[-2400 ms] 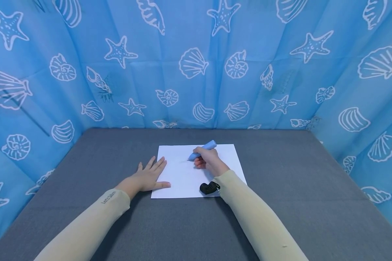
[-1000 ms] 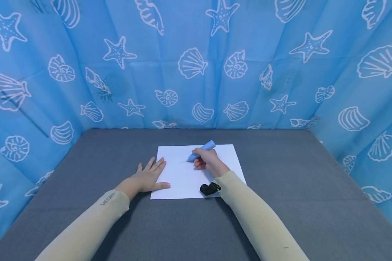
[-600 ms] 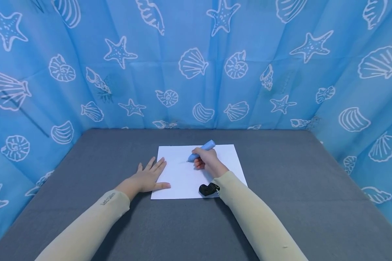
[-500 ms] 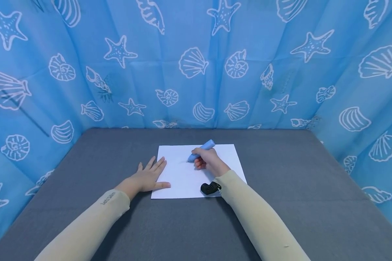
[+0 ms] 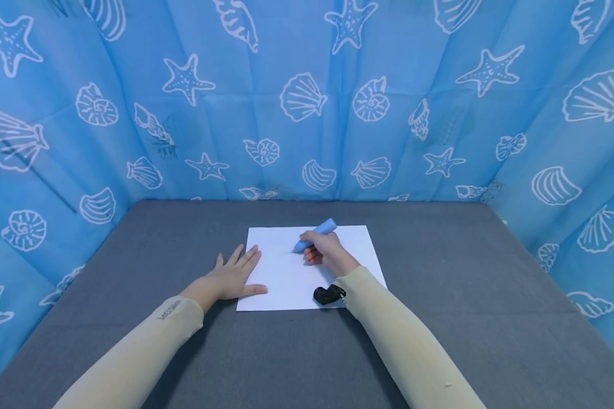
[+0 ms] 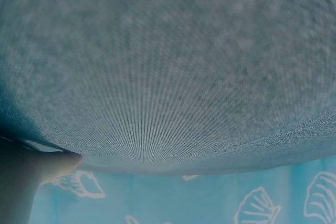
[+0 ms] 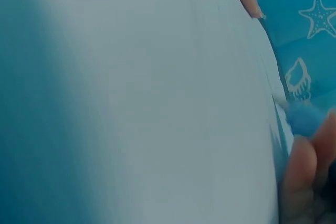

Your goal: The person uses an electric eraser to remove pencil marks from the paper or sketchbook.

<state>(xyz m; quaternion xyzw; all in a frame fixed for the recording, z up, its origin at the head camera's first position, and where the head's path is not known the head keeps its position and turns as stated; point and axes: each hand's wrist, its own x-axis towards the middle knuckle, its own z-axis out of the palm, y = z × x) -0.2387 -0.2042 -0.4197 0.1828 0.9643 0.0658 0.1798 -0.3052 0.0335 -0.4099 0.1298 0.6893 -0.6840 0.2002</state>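
A white sheet of paper (image 5: 286, 287) lies on the grey table. My left hand (image 5: 227, 281) rests on the sheet's left edge, palm down with spread fingers; part of it shows in the left wrist view (image 6: 31, 177). My right hand (image 5: 330, 253) pinches a thick light-blue pen (image 5: 325, 228) above the middle of the sheet, tilted with its tip down and to the left. A faint mark shows near the tip. In the right wrist view the pen (image 7: 304, 118) is blurred at the right edge, tip close to the paper; contact cannot be told.
A black device (image 5: 327, 295) sticks out from the right sleeve's cuff over the paper's lower edge. A blue curtain (image 5: 266, 113) with shells and starfish surrounds the table (image 5: 465, 295) at the back and sides.
The pen and right hand have shifted very slightly left over these seconds. My left hand and the paper stay put, apart from small camera movement.
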